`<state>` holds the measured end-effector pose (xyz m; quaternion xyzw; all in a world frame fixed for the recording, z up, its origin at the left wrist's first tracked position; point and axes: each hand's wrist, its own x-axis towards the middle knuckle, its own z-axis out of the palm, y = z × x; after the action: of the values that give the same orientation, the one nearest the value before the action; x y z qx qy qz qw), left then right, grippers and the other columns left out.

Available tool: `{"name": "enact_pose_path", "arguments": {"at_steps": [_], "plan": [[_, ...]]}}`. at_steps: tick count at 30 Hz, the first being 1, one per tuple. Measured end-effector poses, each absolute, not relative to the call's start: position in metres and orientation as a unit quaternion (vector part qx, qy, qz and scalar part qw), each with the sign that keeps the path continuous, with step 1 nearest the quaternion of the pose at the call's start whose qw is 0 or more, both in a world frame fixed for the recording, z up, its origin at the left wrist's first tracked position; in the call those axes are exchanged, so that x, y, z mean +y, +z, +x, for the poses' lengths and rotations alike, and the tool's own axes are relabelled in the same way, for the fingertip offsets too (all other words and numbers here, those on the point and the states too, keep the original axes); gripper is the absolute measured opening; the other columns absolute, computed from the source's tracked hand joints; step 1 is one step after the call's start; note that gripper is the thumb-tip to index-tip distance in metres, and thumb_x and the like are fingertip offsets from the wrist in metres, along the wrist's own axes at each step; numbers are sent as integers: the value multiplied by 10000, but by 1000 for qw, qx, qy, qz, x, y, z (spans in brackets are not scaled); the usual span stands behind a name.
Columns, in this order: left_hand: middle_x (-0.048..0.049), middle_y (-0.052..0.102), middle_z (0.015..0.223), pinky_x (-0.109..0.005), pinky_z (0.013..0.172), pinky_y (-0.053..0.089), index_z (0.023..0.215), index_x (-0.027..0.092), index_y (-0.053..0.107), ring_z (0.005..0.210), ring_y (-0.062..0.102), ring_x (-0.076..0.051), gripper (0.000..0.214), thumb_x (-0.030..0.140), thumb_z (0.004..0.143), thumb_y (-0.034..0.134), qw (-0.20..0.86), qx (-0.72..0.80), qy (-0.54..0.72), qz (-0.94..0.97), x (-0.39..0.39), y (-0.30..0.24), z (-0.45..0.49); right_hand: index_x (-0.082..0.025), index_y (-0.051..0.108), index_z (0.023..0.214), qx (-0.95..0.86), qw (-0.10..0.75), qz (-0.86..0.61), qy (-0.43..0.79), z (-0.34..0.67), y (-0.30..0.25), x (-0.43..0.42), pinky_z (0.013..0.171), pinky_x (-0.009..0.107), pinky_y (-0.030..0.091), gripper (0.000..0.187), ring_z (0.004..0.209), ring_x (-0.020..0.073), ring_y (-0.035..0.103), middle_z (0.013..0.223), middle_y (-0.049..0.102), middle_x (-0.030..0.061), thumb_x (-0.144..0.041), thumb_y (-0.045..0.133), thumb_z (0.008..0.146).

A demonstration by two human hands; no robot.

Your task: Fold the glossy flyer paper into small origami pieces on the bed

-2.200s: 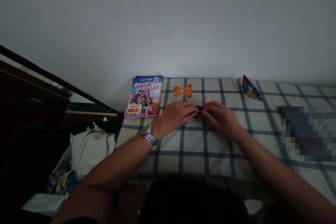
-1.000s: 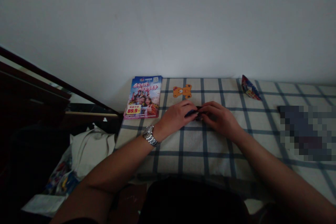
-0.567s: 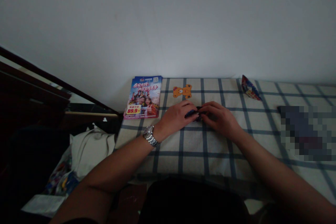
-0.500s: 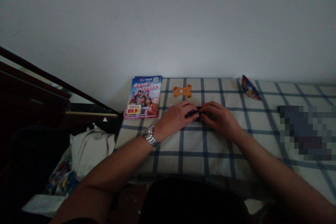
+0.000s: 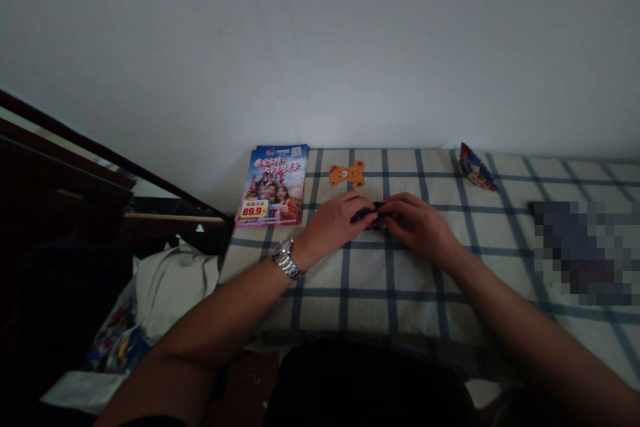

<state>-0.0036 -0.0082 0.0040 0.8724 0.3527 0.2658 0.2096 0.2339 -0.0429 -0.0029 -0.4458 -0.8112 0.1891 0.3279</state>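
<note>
Both my hands meet over the checked cloth, pinching a small, dark blue and purple folded paper (image 5: pixel 373 219). My left hand (image 5: pixel 340 219), with a silver watch on its wrist, has its fingers and thumb closed on the paper's left side. At its right end, the fingertips of my right hand (image 5: pixel 415 223) press together on it. Much of the paper is covered by fingers, so its exact shape cannot be made out. Left of my hands lies a stack of printed flyers (image 5: pixel 274 187) showing "89.9". A folded colourful paper (image 5: pixel 476 170) stands at the back right.
The checked cloth (image 5: pixel 367 310) covers the surface up to the pale wall (image 5: pixel 350 47). A bear picture (image 5: pixel 347 175) is on the cloth behind my hands. A blurred-out dark object (image 5: pixel 575 247) lies at right. A white bag (image 5: pixel 175 287) sits lower left, beside a dark rail (image 5: pixel 100 150).
My fingers have shifted very slightly around the folded paper, and a little more of its purple lower edge shows. The flyers and the standing folded paper have stayed in place.
</note>
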Motion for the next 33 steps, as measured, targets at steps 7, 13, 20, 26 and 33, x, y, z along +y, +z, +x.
{"name": "enact_pose_path", "arguments": {"at_steps": [7,13,20,26,33], "plan": [[-33,696,1107,-343,835,570,1150,226,639,965,687,-189,175,345,1025,667,197,362,257,874,-9,4,-4,-274,690,1106,-809,336,-440,199,234,-1,-43,911,426,630,120,1079,262,720,1174,701,86,-256,624,1008],[-34,706,1115,-340,817,560,1196,242,591,963,696,-200,232,376,1023,665,180,370,258,874,-10,5,-4,-278,583,1334,-769,346,-492,216,233,-2,-46,872,428,644,359,966,248,751,1171,743,75,-305,672,988],[-42,707,1218,-352,882,573,1262,247,599,1055,703,-217,288,367,1014,682,165,360,255,882,-10,7,-4,-265,646,1270,-765,349,-486,235,233,-3,-44,876,423,653,286,988,248,755,1153,750,70,-307,668,988],[-54,701,1263,-373,949,578,1283,252,604,1121,697,-228,317,380,1007,692,173,361,264,878,-10,8,-5,-273,683,1210,-776,355,-468,230,234,1,-43,862,417,652,221,988,251,737,1116,734,71,-295,657,992],[-66,735,1246,-377,971,580,1282,238,618,1121,716,-222,321,451,1041,623,228,355,298,856,-9,8,-5,-276,685,1202,-774,364,-469,221,234,4,-43,872,425,641,209,1001,255,724,1109,733,69,-288,655,996]]}}
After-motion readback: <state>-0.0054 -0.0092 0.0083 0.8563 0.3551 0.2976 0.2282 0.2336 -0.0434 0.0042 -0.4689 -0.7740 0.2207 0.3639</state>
